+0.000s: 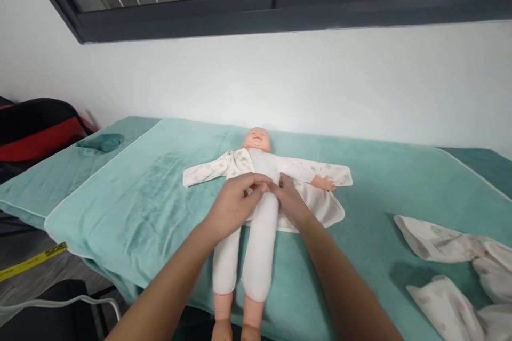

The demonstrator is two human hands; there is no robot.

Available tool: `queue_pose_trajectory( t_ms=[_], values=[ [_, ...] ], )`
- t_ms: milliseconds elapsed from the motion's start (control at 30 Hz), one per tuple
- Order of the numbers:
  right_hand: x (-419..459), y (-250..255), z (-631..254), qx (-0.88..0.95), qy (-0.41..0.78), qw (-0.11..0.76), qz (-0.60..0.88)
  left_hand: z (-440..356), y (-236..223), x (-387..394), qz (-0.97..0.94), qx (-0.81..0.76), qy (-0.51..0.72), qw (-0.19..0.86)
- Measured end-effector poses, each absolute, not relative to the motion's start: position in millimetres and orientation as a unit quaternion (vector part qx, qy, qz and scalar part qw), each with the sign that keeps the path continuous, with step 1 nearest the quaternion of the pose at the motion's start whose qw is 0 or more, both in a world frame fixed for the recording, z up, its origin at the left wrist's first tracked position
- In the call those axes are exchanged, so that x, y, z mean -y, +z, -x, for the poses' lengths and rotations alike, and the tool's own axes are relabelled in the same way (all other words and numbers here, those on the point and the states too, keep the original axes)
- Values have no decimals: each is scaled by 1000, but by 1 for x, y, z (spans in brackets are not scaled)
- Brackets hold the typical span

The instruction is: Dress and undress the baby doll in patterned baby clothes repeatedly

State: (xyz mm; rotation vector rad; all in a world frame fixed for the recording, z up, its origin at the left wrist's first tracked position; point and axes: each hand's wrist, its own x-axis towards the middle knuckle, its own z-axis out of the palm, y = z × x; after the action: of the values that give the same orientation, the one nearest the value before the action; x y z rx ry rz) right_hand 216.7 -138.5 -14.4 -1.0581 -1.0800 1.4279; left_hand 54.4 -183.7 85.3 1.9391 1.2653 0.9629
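A baby doll [258, 141] lies on its back on a green cover, head toward the wall. It wears a white baby shirt [206, 171] with a small print, sleeves spread to both sides, over a white cloth body and legs. The shirt's right-hand panel [320, 203] lies spread out on the cover beside the doll. My left hand [232, 202] and my right hand [294, 203] meet over the doll's waist, fingertips nearly touching. The fingers of both are pinched closed; what is between them is too small to make out. One doll hand [323, 183] shows on top of the right-hand sleeve.
Printed baby trousers [452, 242] lie crumpled at the right on the green-covered bed [132, 213]. Behind stands a white wall [280, 80] below a dark window frame [180, 18]. At the left are a black and red chair [44, 130], a yellow strip [34, 262] and a pale cable [60, 302].
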Motion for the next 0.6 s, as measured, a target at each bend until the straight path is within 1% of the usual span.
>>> queue_pose_trajectory(
  t_ms=[67, 133, 233, 300, 400, 500, 600],
  values=[
    [138, -15, -217, 440, 607, 505, 428, -50, 74, 178, -702, -518, 408, 271],
    [138, -16, -217, 434, 615, 508, 419, -44, 62, 167, -682, -557, 426, 209],
    [137, -17, -216, 432, 616, 512, 414, -41, 50, 146, -691, -590, 399, 121],
    [136, -18, -216, 431, 620, 513, 408, -46, 49, 130, -696, -614, 362, 86],
    [135, -21, -217, 427, 625, 510, 408, -59, 55, 104, -683, -671, 281, 62],
    [134, -23, -218, 421, 631, 510, 406, -67, 63, 82, -690, -691, 208, 58],
    [134, -23, -218, 416, 635, 508, 406, -68, 68, 70, -705, -676, 198, 80]
  ],
)
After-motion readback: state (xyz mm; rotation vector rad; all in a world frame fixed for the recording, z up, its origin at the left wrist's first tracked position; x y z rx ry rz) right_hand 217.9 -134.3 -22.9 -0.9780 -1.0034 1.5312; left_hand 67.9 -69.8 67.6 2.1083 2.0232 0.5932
